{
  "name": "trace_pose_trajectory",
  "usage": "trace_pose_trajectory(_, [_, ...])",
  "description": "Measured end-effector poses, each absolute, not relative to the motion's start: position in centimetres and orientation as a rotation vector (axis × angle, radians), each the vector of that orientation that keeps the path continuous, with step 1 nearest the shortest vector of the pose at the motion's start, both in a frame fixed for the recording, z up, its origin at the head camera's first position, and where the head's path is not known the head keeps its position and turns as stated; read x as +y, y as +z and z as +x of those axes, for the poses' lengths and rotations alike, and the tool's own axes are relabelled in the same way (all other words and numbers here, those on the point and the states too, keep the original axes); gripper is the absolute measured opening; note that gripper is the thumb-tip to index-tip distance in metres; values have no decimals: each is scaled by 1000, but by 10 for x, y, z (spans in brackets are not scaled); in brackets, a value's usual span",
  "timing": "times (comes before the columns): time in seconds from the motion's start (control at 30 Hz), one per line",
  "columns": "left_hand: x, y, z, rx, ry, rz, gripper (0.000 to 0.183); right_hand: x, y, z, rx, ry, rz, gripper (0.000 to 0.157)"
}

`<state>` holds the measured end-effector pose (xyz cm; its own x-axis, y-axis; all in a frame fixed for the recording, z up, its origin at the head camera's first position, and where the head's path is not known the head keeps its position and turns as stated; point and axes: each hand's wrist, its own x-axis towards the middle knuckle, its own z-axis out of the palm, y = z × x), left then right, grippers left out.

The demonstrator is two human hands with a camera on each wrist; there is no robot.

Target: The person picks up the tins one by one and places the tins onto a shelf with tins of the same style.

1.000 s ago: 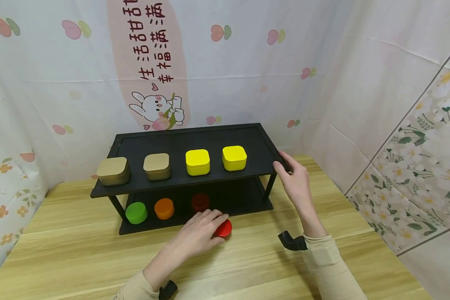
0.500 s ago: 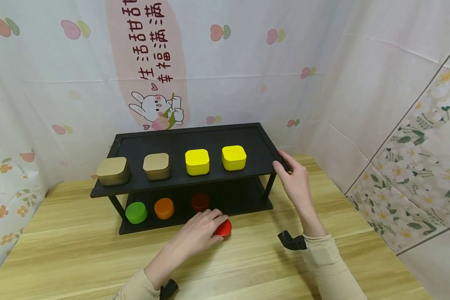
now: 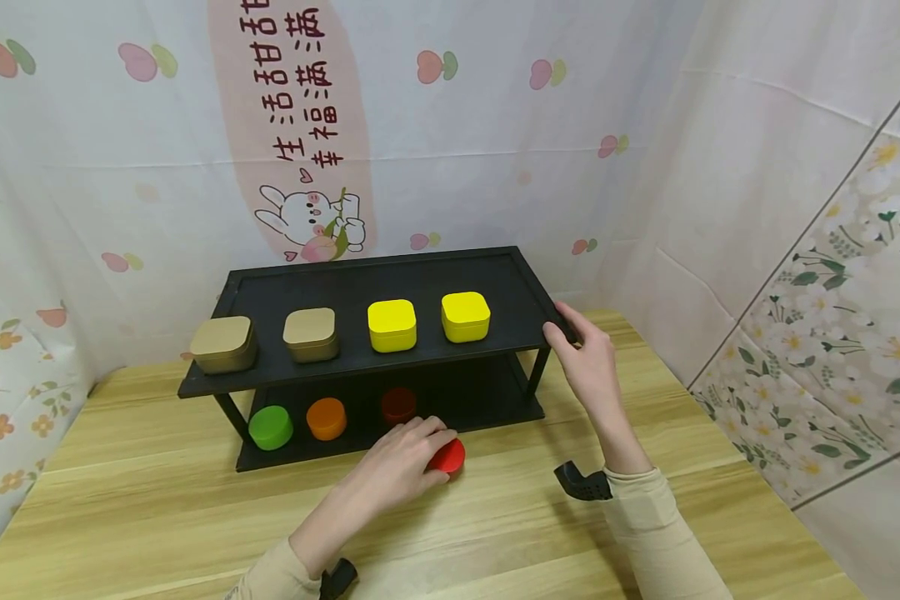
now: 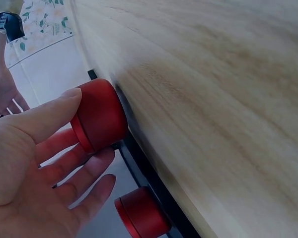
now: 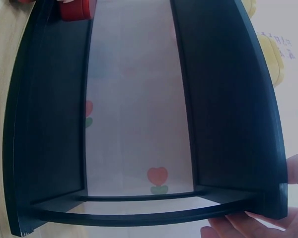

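My left hand (image 3: 401, 462) holds a red round tin (image 3: 450, 457) just in front of the black two-tier shelf (image 3: 420, 271). In the left wrist view, the thumb lies on the side of that tin (image 4: 102, 116) and the fingers are behind it. At the shelf's top right corner, my right hand (image 3: 591, 358) grips the edge, thumb above; fingers show under the board in the right wrist view. On the lower tier stand a dark red tin (image 3: 399, 404), an orange tin (image 3: 326, 418) and a green tin (image 3: 271, 427).
Two beige square tins (image 3: 311, 334) and two yellow square tins (image 3: 392, 325) line the front of the upper tier. The shelf stands on a wooden table (image 3: 157, 517). A patterned curtain (image 3: 480, 192) hangs behind, and a wall sheet (image 3: 795, 333) borders the right side.
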<state>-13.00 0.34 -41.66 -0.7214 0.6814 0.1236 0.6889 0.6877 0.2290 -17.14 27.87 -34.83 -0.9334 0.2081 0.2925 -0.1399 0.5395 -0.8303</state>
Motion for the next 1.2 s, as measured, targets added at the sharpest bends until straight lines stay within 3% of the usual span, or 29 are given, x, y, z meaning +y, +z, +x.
trace_pose_trajectory(1.2, [30, -406, -163, -2870, -429, -1020, 51, 280, -347, -172, -2412, 1390, -47, 57])
